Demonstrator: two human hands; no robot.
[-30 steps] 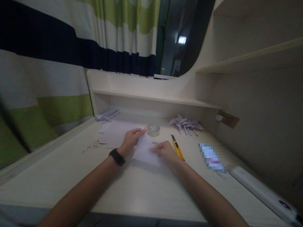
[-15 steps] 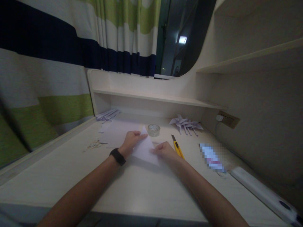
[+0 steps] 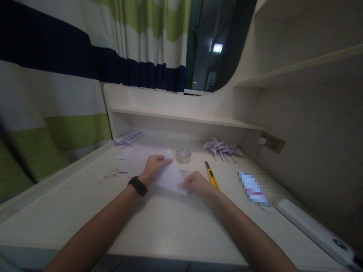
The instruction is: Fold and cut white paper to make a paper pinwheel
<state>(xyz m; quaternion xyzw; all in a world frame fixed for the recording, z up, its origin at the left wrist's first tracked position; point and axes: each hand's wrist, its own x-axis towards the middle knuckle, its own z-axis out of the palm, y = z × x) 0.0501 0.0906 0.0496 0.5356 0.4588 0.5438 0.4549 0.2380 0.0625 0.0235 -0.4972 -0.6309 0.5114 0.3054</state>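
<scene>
The folded white paper [image 3: 171, 176] lies on the desk [image 3: 159, 223] as a triangle, its apex pointing away toward the tape roll [image 3: 183, 155], long axis running near to far. The left hand [image 3: 153, 169] pinches its upper edge; the right hand [image 3: 196, 183] presses its lower corner. A yellow cutter [image 3: 212, 177] lies just beside.

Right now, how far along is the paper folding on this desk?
Done: a cluster of folded white paper pinwheels lies by the back shelf. In hand: the left hand pinches the top corner of a white paper sheet folded into a triangle, while the right hand presses its lower edge. Left: flat white sheets lie unfolded behind it.
</scene>
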